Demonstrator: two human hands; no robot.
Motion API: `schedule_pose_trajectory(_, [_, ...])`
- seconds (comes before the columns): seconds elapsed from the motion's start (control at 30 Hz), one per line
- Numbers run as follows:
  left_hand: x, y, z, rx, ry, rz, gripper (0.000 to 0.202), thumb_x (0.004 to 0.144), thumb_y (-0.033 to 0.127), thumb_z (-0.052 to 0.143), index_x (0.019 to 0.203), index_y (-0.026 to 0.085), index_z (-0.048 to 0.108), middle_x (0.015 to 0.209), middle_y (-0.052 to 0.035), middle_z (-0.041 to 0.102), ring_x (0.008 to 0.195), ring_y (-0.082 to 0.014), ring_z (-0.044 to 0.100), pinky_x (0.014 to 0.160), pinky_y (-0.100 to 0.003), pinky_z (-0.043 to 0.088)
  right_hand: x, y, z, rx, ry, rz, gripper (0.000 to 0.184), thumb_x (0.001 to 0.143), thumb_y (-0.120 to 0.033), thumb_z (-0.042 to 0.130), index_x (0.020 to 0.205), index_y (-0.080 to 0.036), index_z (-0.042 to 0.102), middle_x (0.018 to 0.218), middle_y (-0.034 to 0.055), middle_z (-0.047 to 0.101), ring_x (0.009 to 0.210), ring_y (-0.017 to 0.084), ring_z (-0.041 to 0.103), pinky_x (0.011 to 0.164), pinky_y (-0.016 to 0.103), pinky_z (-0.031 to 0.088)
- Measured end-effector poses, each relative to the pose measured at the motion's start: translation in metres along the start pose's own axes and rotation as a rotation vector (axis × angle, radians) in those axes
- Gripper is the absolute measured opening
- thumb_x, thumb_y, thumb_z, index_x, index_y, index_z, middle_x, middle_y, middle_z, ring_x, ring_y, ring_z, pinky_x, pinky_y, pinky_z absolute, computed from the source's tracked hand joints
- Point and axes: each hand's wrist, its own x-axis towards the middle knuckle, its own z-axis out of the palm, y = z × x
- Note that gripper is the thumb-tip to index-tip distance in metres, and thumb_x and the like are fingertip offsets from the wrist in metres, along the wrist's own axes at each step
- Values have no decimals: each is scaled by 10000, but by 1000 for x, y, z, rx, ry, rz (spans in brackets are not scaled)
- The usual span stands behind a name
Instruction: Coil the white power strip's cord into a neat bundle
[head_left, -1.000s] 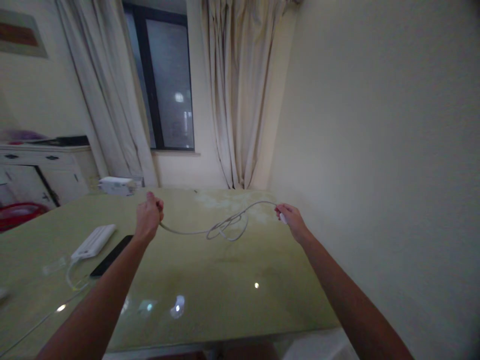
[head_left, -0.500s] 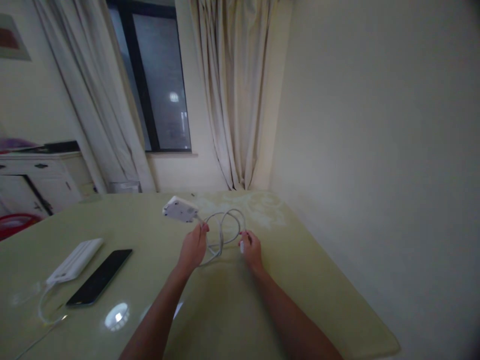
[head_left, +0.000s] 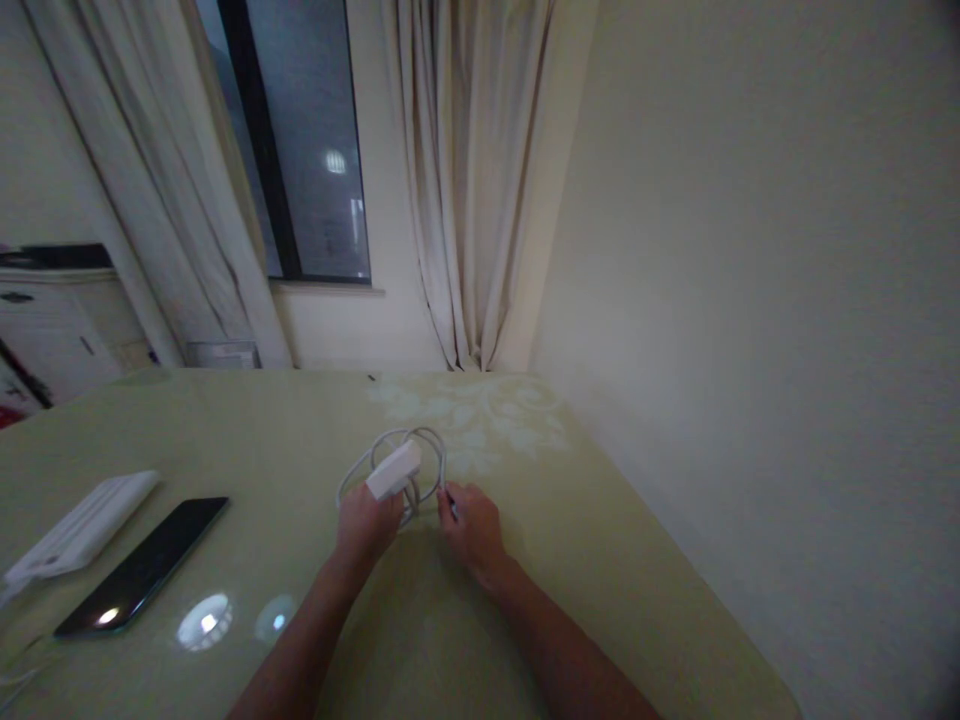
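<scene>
Green glossy table point(head_left: 585, 520), cream curtains point(head_left: 472, 180), dark window point(head_left: 311, 130), left fingers point(head_left: 391, 510), right fingers point(head_left: 449, 506) both grasping white cable point(head_left: 442, 465)

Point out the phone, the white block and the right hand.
Phone point(head_left: 146, 565): head view, middle of its dark screen.
White block point(head_left: 394, 472): head view, middle of the side facing the camera.
Right hand point(head_left: 474, 525): head view, back of the hand.

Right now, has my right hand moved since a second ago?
Yes, left and lower in view: your right hand was right of the right curtain; now it is roughly below that curtain's foot.
</scene>
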Motion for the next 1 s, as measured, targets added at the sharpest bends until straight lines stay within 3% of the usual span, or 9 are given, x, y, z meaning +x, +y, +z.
schedule_pose_trajectory(0.1, [-4, 9, -7, 159, -94, -9, 257, 887, 225, 579, 1125, 225, 676, 844, -122, 745, 792, -277, 721, 693, -308, 475, -3, -5, -2, -18, -52, 13, 344, 986, -404, 485, 957, -199, 759, 854, 122, 718, 754, 234, 648, 682, 302, 412])
schedule_pose_trajectory(0.2, [-7, 26, -15, 382, -171, -21, 292, 974, 237, 452, 1215, 211, 615, 881, -139, 755, 820, -289, 736, 687, -312, 483, -6, -7, -2, 102, -50, -19, 294, 925, -376, 571, 1061, -208, 771, 1007, 148, 757, 911, 291, 693, 794, 355, 478])
schedule_pose_trajectory(0.37, [-11, 40, -13, 457, -162, 19, 302, 1032, 283, 352, 1213, 202, 580, 961, -150, 752, 849, -294, 744, 685, -323, 501, -13, -15, -2, 416, 84, -95, 299, 923, -475, 589, 1124, -327, 754, 1208, 63, 742, 1223, 302, 609, 1044, 426, 443])
schedule_pose_trajectory(0.47, [-17, 41, -5, 466, -149, 42, 296, 1033, 260, 344, 1212, 193, 569, 1021, -150, 732, 862, -292, 743, 657, -317, 494, -15, -23, -2, 556, 66, -34, 334, 929, -554, 556, 1000, -297, 757, 1102, 68, 752, 1173, 298, 617, 1071, 456, 424])
schedule_pose_trajectory(0.57, [-24, 41, 2, 443, -141, 63, 287, 1037, 278, 343, 1178, 185, 574, 1054, -152, 699, 877, -283, 733, 628, -305, 479, -12, -29, -3, 815, -36, -15, 435, 948, -632, 479, 947, -274, 726, 950, 36, 736, 976, 242, 638, 964, 402, 484])
schedule_pose_trajectory(0.63, [-28, 41, 6, 372, -121, 101, 274, 1033, 282, 359, 1175, 186, 573, 1095, -152, 680, 890, -269, 721, 636, -303, 477, -9, -29, -3, 948, -46, 24, 491, 936, -676, 469, 900, -249, 709, 863, 21, 707, 869, 214, 619, 868, 357, 504])
schedule_pose_trajectory(0.77, [-33, 40, 11, -25, -66, 232, 258, 1015, 365, 438, 1158, 194, 569, 1062, -114, 690, 867, -222, 689, 716, -302, 484, -3, -19, -7, 1083, 141, 240, 535, 865, -728, 552, 935, -231, 736, 876, 32, 703, 886, 218, 629, 841, 334, 495])
schedule_pose_trajectory(0.87, [-33, 40, 17, -324, -197, 240, 283, 991, 443, 479, 1042, 194, 602, 826, -45, 693, 714, -189, 647, 665, -283, 452, 1, -11, -13, 1204, 224, 378, 611, 830, -745, 583, 1065, -209, 760, 800, 35, 686, 782, 207, 627, 739, 318, 497])
schedule_pose_trajectory(1.0, [-31, 39, 26, -496, -340, 181, 389, 984, 483, 433, 855, 191, 656, 696, -24, 663, 630, -167, 602, 616, -265, 416, 6, -6, -18, 1249, 314, 436, 619, 826, -741, 595, 999, -175, 779, 684, 25, 653, 608, 163, 557, 580, 281, 436])
